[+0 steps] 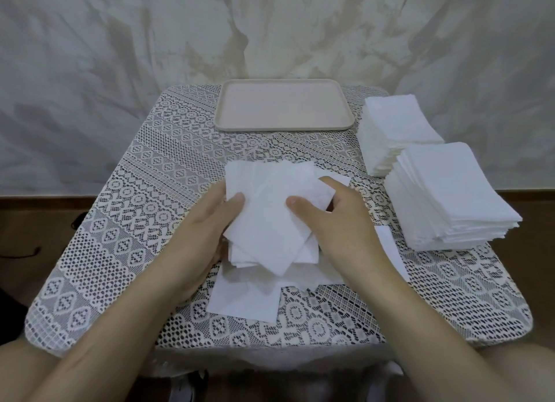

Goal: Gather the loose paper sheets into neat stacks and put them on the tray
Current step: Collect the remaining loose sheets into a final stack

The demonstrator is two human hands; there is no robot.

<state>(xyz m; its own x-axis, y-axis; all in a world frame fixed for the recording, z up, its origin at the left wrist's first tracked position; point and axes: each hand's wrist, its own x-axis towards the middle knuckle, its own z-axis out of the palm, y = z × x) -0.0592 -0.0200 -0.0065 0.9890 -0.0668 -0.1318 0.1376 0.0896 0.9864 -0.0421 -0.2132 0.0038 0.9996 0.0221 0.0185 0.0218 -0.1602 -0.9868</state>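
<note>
- The left hand (198,236) grips the left edge of an untidy bundle of paper sheets (270,218); its thumb lies on top of the bundle near the upper left corner, while its other fingers are hidden beneath the paper, so the hand is clenched on the bundle.
- Below the left thumb, more loose sheets (246,296) lie flat on the lace tablecloth (126,221), fanned out at odd angles; the held bundle overlaps them.
- Beyond both thumbs, at the far edge of the table, sits the beige tray (223,113); it is well apart from the hands.
- The right hand (339,221) holds the right side of the same bundle; its thumb presses on the top sheet near the middle, and its index finger curls over the upper right corner; the remaining fingers are tucked under, so it too grasps the paper.
- Just right of the right wrist a single sheet (390,251) lies partly hidden by the forearm.
- Further right of the right-hand fingers stand two squared stacks of sheets; the near stack (450,197) is beside the hand; the far stack (396,125) sits behind it, next to the tray's right rim.
</note>
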